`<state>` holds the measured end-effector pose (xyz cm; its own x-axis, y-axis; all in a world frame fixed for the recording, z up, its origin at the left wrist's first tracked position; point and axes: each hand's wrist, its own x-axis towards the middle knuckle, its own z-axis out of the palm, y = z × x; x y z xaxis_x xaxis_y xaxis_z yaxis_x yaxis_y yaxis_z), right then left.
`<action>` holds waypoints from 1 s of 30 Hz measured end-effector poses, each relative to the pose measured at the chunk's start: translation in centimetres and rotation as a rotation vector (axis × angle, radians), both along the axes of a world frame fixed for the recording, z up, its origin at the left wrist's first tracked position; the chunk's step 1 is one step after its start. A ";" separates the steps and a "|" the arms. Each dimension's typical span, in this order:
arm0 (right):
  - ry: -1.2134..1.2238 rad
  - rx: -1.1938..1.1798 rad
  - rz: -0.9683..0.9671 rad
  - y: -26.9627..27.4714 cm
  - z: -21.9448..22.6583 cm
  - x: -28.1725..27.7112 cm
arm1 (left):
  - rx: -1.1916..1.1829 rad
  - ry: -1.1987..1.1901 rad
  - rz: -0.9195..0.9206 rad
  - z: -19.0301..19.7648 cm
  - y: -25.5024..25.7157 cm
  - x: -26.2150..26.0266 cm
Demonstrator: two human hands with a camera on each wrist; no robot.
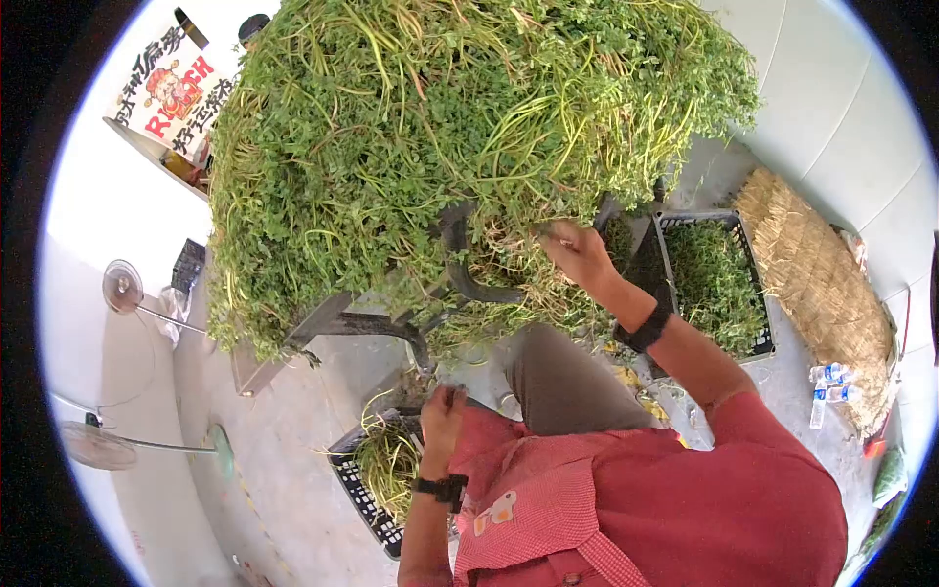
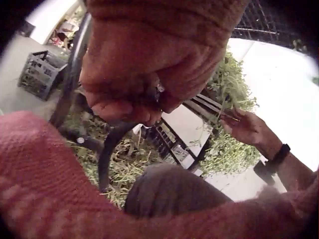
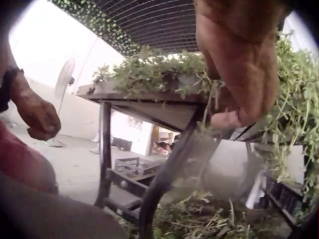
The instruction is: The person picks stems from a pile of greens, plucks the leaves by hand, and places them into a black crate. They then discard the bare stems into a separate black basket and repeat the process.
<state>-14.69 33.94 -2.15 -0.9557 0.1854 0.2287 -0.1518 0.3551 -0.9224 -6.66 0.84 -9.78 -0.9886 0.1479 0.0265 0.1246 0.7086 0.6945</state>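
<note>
1. a person in a red shirt (image 1: 685,509) sits before a table (image 1: 323,323) heaped with a large mound of leafy greens (image 1: 440,117), the pile stacked high enough to spill over the table's edge, within arm's reach.
2. the right hand (image 1: 579,252) reaches up and forward into the overhanging fringe of the mound; in the right wrist view its fingers (image 3: 239,94) curl around a few thin stems (image 3: 214,99) at the table's edge, apparently pulling them from the mass.
3. the left hand (image 1: 442,411) sits low near the lap, well apart from the mound; its fingers (image 2: 129,99) are bunched tightly together, and whether they pinch a small piece of stem cannot be told from these views.
4. directly below the left hand stands a black crate (image 1: 367,494) holding loose stalks, seemingly placed where trimmings or sorted pieces can drop straight down.
5. a second black crate (image 1: 714,284), filled with greens, sits on the floor just beside the right arm, close to a straw mat (image 1: 822,284).
6. two standing fans (image 1: 122,286) and several plastic bottles (image 1: 827,377) stand at the scene's edges.
</note>
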 end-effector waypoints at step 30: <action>0.012 -0.049 0.064 3.2 1.4 0.7 | -0.372 0.714 -0.063 16.3 20.6 -13.8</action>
